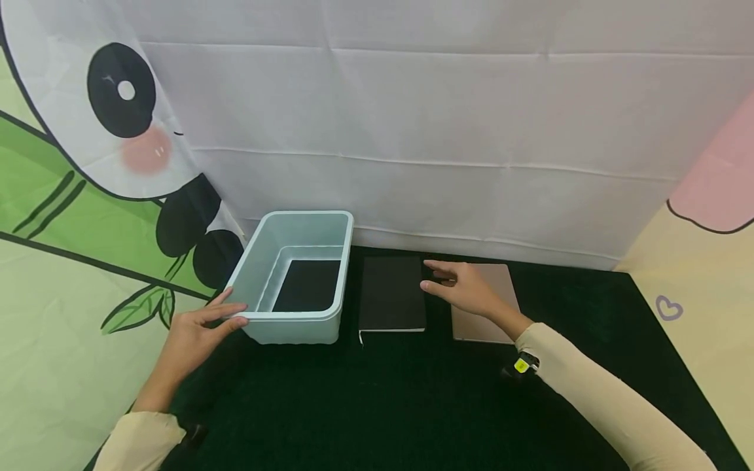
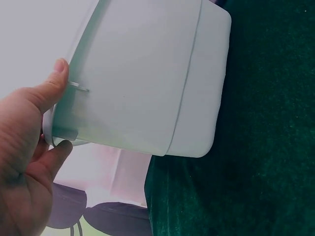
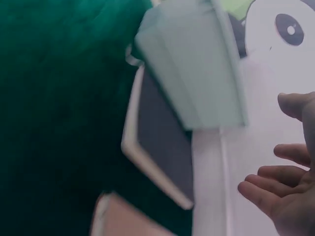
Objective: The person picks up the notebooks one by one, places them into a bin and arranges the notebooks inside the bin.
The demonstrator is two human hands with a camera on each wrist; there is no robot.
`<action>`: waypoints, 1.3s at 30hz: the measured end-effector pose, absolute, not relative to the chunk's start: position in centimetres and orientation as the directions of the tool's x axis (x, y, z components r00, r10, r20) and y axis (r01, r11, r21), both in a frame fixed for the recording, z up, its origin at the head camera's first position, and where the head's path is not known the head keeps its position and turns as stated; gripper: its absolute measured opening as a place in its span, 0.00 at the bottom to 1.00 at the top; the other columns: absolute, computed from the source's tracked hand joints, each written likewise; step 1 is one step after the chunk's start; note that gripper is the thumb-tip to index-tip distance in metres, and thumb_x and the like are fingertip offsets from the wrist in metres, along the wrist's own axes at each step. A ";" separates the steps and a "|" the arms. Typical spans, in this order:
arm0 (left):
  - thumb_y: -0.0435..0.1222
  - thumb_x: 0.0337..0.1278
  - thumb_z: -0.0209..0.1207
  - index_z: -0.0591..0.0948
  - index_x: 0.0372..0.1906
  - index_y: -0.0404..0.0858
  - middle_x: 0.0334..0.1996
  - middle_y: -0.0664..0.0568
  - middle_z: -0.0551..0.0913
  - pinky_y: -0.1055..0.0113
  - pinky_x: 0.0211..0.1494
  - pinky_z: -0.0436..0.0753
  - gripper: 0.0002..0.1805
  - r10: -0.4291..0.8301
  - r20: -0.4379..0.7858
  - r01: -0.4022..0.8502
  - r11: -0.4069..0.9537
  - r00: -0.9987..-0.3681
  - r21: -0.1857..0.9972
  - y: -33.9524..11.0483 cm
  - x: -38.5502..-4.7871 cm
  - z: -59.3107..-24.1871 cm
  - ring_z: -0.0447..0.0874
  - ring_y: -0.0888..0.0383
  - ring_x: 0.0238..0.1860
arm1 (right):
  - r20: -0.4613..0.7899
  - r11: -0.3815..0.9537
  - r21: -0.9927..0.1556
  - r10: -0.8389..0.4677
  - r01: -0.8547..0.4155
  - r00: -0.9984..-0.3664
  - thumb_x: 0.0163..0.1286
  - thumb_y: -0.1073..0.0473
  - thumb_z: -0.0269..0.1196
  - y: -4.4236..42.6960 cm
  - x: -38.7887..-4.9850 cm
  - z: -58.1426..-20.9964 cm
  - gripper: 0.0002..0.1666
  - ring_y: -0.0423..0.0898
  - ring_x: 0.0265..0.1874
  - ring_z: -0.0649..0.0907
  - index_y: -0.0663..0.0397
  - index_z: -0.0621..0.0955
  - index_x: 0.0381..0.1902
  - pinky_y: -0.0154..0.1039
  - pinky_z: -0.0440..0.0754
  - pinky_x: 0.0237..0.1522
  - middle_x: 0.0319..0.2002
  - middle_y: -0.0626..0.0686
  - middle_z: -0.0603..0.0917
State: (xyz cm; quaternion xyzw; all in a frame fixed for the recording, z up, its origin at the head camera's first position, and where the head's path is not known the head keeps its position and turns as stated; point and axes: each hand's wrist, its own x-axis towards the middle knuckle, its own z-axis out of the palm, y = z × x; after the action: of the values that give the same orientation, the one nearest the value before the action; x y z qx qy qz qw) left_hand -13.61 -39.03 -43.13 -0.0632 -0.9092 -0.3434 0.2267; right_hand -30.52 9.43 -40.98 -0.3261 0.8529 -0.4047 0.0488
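A light blue plastic storage bin (image 1: 294, 330) stands at the left of the table, with a flat black rectangular thing (image 1: 308, 286) lying on its bottom. My left hand (image 1: 200, 330) holds the bin's rim at the near left corner, thumb and fingers about the edge, as the left wrist view shows. To the right of the bin lies a black notebook (image 1: 391, 294) with a white ribbon end. Farther right is a pinkish-gold notebook (image 1: 483, 320), partly covered by my right hand (image 1: 468, 289). That hand hovers above the two notebooks, fingers spread and holding nothing.
A dark green cloth (image 1: 400, 405) covers the table. Behind it hangs a pale cloth backdrop (image 1: 436, 118) with a cartoon print, close to the bin's far side. The table's right edge slants toward the lower right corner.
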 end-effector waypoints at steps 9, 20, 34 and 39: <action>0.31 0.53 0.74 0.90 0.48 0.39 0.61 0.36 0.81 0.86 0.47 0.75 0.15 -0.046 0.477 0.285 0.750 -0.878 0.597 -39.1 -13.8 -43.5 0.67 0.86 0.60 | 0.200 0.547 -0.678 -0.506 -0.492 -0.839 0.74 0.43 0.64 14.5 -30.0 -44.5 0.36 0.62 0.66 0.78 0.56 0.73 0.72 0.56 0.78 0.60 0.70 0.62 0.75; 0.31 0.54 0.74 0.90 0.49 0.39 0.63 0.38 0.80 0.81 0.31 0.72 0.15 -0.042 0.470 0.286 0.745 -0.882 0.603 -39.2 -13.9 -43.7 0.68 0.86 0.61 | 0.185 0.701 -0.571 -0.397 -0.427 -0.899 0.75 0.38 0.61 20.3 -29.4 -47.8 0.37 0.63 0.50 0.87 0.56 0.75 0.70 0.56 0.85 0.46 0.67 0.67 0.77; 0.31 0.54 0.74 0.90 0.49 0.39 0.62 0.37 0.81 0.87 0.44 0.73 0.15 -0.057 0.473 0.276 0.749 -0.879 0.603 -39.1 -13.9 -43.9 0.68 0.87 0.60 | 0.181 0.768 -0.443 -0.427 -0.462 -0.886 0.71 0.40 0.67 24.7 -29.0 -50.8 0.35 0.55 0.41 0.84 0.58 0.80 0.65 0.47 0.79 0.39 0.69 0.71 0.72; 0.32 0.55 0.73 0.90 0.50 0.38 0.63 0.37 0.80 0.89 0.51 0.70 0.15 -0.054 0.460 0.272 0.743 -0.886 0.611 -39.0 -13.8 -43.8 0.68 0.87 0.60 | 0.174 0.777 -0.441 -0.416 -0.449 -0.892 0.71 0.39 0.66 25.0 -28.9 -51.4 0.38 0.61 0.49 0.83 0.58 0.77 0.68 0.56 0.80 0.48 0.69 0.71 0.72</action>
State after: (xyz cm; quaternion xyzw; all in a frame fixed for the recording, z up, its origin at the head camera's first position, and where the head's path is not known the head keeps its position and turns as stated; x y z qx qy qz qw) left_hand -13.82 -38.99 -43.83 -0.0603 -0.9046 -0.3532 0.2308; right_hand -28.92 25.02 -51.39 -0.2296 0.9420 -0.2424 -0.0332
